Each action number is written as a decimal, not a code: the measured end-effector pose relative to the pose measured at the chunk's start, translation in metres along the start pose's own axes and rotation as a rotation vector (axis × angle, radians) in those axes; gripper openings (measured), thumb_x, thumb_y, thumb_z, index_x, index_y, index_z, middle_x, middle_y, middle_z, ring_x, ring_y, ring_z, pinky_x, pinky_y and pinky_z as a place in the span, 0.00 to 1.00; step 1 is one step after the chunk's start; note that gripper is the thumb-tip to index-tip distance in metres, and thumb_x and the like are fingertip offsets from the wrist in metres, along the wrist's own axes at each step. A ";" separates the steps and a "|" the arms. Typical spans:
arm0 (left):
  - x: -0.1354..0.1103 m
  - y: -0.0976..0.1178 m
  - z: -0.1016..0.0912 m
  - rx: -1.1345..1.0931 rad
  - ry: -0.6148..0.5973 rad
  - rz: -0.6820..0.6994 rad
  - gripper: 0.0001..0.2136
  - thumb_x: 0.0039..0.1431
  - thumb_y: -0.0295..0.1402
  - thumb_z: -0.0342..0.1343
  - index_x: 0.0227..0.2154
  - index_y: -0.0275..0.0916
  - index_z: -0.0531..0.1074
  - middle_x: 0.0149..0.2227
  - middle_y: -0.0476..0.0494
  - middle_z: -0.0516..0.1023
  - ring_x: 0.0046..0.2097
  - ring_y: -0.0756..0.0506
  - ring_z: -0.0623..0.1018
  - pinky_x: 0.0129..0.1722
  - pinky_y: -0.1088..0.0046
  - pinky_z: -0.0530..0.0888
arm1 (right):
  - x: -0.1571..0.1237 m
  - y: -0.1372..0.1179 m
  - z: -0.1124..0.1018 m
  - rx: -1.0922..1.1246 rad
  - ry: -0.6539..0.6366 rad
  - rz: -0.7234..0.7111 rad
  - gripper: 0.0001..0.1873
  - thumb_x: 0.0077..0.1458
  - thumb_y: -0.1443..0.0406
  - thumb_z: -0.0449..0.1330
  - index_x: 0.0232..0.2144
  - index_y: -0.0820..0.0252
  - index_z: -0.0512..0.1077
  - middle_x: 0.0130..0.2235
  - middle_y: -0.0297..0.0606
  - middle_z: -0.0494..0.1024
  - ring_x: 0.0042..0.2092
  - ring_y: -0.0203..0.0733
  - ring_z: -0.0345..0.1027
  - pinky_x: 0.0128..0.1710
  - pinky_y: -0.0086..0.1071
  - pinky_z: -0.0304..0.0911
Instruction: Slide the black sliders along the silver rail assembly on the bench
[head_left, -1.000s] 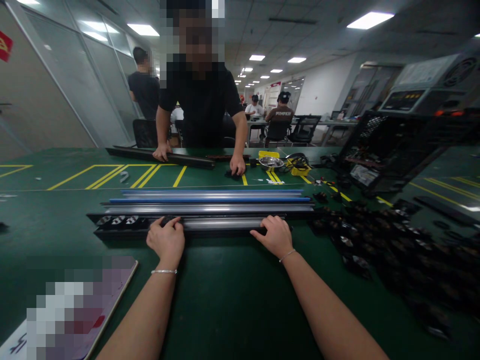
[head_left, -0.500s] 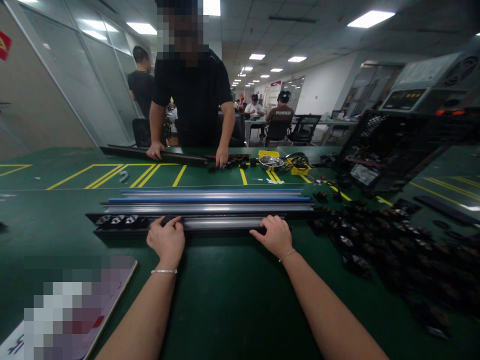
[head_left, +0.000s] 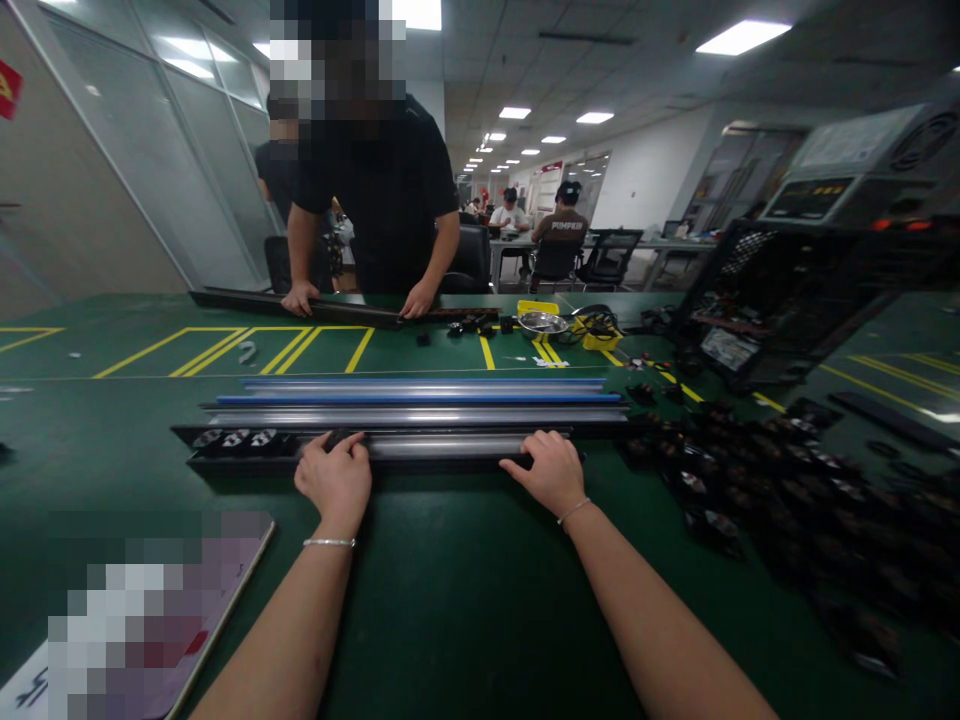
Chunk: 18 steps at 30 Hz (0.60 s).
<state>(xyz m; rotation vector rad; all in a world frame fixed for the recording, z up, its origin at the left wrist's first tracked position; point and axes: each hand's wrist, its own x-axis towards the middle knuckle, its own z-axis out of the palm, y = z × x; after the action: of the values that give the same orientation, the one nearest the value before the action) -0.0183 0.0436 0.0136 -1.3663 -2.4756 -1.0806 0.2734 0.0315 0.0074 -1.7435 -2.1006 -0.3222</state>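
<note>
Head view: where's the workpiece, and how is it held?

Long black-edged channel rail with a silvery inner face (head_left: 450,448), laid lengthwise on the green surface (head_left: 465,600), nearest of the row. Left hand (head_left: 335,480) is placed left of its middle, fingers curled over a rounded black part (head_left: 346,437); pinched or only pressed can't be told, underside hidden. Right hand (head_left: 553,472) is set near the rail's right end, thumb spread from bent fingers; gripped or just rested on can't be told.

Failure modes?

Rail could be skewed if one end is pressed harder. Rounded black part could be cocked between the walls if loaded off-square. Three round silver-and-black parts (head_left: 236,440) are seated at the rail's left end; if loose (not visible), they could be shaken out by a jolt.

Edges, room?

Far side is tight: dark-edged silver rail (head_left: 420,416) just behind, then blue-edged silver rail (head_left: 420,391). A backward shove would likely be passed on. Rightward travel would be fouled by the heap of small black parts (head_left: 780,520) just past the rail's end. Most room is offered nearside, between the forearms, and leftward; flat mauve panel (head_left: 225,590) to be avoided at lower left.

Opposite side?

Long dark rail (head_left: 352,313) is handled by a co-worker's hands (head_left: 301,298), well apart.
</note>
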 end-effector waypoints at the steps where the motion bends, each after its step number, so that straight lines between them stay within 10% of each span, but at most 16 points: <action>1: 0.000 0.000 0.000 0.000 0.001 0.004 0.12 0.54 0.33 0.51 0.36 0.44 0.79 0.49 0.42 0.69 0.47 0.40 0.69 0.50 0.60 0.62 | 0.000 0.000 0.000 0.003 0.001 0.001 0.21 0.51 0.46 0.55 0.25 0.57 0.68 0.31 0.37 0.71 0.37 0.42 0.60 0.35 0.34 0.49; 18: -0.001 0.001 -0.001 0.013 -0.014 0.028 0.12 0.55 0.34 0.50 0.36 0.44 0.79 0.49 0.41 0.69 0.49 0.41 0.68 0.54 0.57 0.58 | 0.000 0.000 0.001 0.025 -0.008 0.010 0.21 0.51 0.46 0.55 0.26 0.57 0.68 0.32 0.36 0.71 0.37 0.42 0.59 0.36 0.34 0.49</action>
<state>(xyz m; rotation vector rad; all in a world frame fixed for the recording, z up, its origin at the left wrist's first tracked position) -0.0168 0.0423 0.0145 -1.4055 -2.4611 -1.0503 0.2731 0.0319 0.0064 -1.7433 -2.0918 -0.2854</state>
